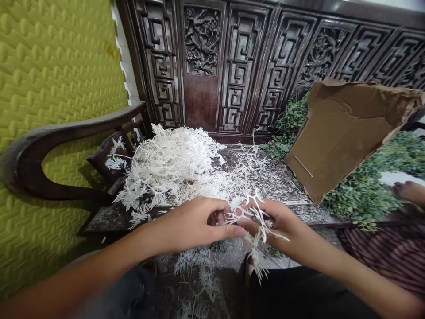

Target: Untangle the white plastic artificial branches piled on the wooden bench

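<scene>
- L hand (199, 221) + R hand (282, 223) up close, status?
- Both grasping white sprig (258, 217), nr counter's (275, 179) front edge.
- Rest?
- White pile (179, 155) on counter, L side. Cardboard (345, 128) tilted on R, greenery (365, 197) beside it. White bits (254, 164) btwn.

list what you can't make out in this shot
All in the head view:
- Fingers of the right hand: partly hidden by the white sprigs in front.
- Whatever lies behind the cardboard: blocked by it.
- Inside of the white pile: covered by its outer sprigs.
- The other person's hand: cut off by the right edge.
- Small pieces on the bench: too small to count.
</scene>
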`<state>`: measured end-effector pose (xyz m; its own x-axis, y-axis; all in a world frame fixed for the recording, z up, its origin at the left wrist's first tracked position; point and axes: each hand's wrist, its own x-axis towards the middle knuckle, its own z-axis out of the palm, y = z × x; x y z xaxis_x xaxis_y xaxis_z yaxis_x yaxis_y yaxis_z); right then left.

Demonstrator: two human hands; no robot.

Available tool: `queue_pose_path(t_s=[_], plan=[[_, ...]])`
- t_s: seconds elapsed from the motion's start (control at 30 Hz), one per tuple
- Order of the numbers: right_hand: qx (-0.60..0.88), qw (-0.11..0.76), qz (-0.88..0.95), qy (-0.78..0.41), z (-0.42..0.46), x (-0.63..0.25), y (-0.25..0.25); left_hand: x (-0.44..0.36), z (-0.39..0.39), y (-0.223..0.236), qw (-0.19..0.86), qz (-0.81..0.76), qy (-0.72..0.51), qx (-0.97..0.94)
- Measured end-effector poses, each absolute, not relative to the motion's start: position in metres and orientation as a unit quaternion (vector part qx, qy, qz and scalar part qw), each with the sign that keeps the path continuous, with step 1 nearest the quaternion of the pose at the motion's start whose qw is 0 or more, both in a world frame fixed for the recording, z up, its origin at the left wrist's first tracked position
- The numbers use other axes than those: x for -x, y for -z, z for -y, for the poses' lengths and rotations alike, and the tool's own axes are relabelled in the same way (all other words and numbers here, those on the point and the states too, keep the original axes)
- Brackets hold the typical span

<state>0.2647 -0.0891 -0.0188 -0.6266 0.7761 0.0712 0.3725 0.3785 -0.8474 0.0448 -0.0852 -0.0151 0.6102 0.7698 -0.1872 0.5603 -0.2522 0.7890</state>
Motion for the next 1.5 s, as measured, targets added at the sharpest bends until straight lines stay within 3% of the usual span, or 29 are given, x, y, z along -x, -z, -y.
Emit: queue_pose_path(t_s=[0.37, 0.67, 0.9, 1.1, 1.5], plan=[[0.358, 0.272, 0.788, -0.421, 0.095, -0.258, 0.018, -0.042, 0.084, 0.011, 0.474, -0.347, -0.173, -0.79], [0.43, 0.285, 0.715, -0.472, 0.087, -0.273, 0.011, -0.003, 0.067, 0.003, 0.368, -0.411, -0.159, -0.819], [0.446, 0.282, 0.759, -0.382, 0.09, -0.268, 0.008, -0.008, 0.078, 0.014, 0.257, -0.456, -0.221, -0.823], [0.409, 0.298, 0.764, -0.4, 0.094, -0.26, 0.009, -0.031, 0.09, 0.007, 0.317, -0.396, -0.186, -0.841], [0.376, 0.288, 0.746, -0.468, 0.103, -0.258, 0.01, -0.024, 0.083, 0.0, 0.292, -0.337, -0.172, -0.878]])
